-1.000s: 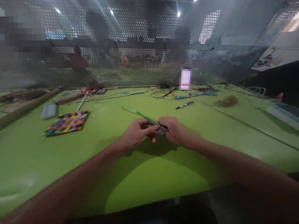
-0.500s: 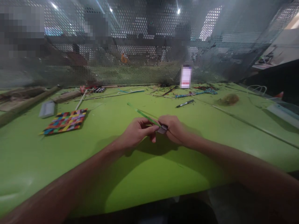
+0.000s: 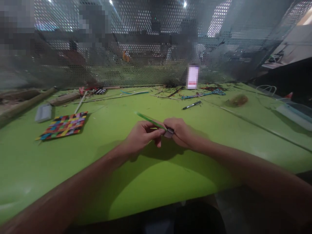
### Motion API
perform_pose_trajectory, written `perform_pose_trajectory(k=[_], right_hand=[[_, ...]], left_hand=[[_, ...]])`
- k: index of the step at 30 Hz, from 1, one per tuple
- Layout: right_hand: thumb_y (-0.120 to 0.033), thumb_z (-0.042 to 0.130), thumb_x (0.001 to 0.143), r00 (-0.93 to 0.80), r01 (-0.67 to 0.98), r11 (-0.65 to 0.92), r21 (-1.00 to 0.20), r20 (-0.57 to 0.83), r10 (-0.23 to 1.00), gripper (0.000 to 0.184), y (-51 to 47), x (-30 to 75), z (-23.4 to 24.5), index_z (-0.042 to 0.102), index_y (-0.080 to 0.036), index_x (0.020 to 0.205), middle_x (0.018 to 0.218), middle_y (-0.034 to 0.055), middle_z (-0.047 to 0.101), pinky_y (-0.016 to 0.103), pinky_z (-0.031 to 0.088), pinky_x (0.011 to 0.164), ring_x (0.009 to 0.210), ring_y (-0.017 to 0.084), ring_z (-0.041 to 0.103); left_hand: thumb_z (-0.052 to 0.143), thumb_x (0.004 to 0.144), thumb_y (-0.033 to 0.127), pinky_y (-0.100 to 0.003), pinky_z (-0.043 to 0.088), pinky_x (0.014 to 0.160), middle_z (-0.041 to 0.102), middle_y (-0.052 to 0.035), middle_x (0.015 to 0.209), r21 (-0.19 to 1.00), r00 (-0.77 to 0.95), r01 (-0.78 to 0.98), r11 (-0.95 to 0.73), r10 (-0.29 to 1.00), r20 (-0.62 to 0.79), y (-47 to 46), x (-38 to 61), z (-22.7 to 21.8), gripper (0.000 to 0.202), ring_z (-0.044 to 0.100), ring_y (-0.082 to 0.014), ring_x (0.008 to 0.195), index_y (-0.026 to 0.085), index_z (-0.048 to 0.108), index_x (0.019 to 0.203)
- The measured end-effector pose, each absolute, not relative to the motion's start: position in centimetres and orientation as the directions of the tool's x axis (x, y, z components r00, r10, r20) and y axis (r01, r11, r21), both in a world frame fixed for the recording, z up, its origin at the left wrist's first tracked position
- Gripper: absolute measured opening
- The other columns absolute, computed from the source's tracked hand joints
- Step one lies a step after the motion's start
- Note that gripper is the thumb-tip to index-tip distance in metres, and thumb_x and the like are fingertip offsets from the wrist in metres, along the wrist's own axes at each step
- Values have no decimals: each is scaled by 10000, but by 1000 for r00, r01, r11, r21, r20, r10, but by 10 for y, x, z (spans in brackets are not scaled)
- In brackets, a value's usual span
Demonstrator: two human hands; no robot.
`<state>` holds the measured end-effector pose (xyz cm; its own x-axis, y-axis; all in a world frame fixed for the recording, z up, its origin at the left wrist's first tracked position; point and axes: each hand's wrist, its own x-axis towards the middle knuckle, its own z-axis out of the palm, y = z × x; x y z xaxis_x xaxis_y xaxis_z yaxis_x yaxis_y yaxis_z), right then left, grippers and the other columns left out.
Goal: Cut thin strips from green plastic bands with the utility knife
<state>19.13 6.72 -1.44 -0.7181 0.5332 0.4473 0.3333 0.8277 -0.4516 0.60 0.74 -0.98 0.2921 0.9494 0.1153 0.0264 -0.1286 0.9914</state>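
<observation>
My left hand (image 3: 143, 135) pinches a thin green strip (image 3: 151, 120) between thumb and fingers. The strip slants up to the left, its far end free above the table. Close against it, my right hand (image 3: 179, 130) is closed around a small greyish-purple flat piece (image 3: 168, 134), which meets the strip's near end. My fingers hide most of that piece, so I cannot tell its kind. Left of my hands lies a woven mat of many-coloured strips (image 3: 64, 126). A black pen (image 3: 192, 105) rests beyond my right hand.
The green table (image 3: 146, 182) ends at a perforated metal screen (image 3: 146, 73). A lit phone (image 3: 192, 77) stands against it. Scraps and thin sticks lie along the back. At left are a grey box (image 3: 44, 113) and a bamboo pole (image 3: 29, 103); a long thin stick (image 3: 263, 126) crosses the right side.
The view has shifted slightly, so the background sits higher and further left. My hands stay together on the strip and the small piece; the strip's free end looks slightly lowered.
</observation>
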Motion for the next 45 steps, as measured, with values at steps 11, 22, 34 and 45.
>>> perform_pose_trajectory(k=[11,22,34,45], right_hand=[[-229,435,987,-707,268,856,-443,512,487,364,69,190,-16,510,-135,643,618,0,516,199,291,610,586,78,424],[-220,458,982,-727,255,852,-458,490,481,342,69,191,-15,511,-132,655,632,2,520,202,294,621,601,76,425],[-160,453,950,-728,247,869,-429,509,459,306,72,190,-17,500,-135,649,626,-7,510,194,293,615,598,72,416],[-145,430,962,-739,258,848,-463,470,482,317,69,191,-13,561,-123,674,656,12,570,204,318,643,619,80,458]], left_hand=[[721,876,309,-253,515,612,690,3,601,990,261,61,-127,959,107,5,8,-7,200,616,-111,524,139,766,972],[731,874,299,-224,492,604,685,-7,634,998,255,-43,-42,966,51,2,11,-8,188,596,-92,542,133,768,956],[727,882,271,-202,524,587,723,-5,760,995,304,-86,-43,950,68,6,9,-12,155,618,-72,552,157,765,981],[718,886,272,-242,544,616,700,25,588,988,265,85,-130,959,103,3,8,1,143,639,-106,516,150,750,954]])
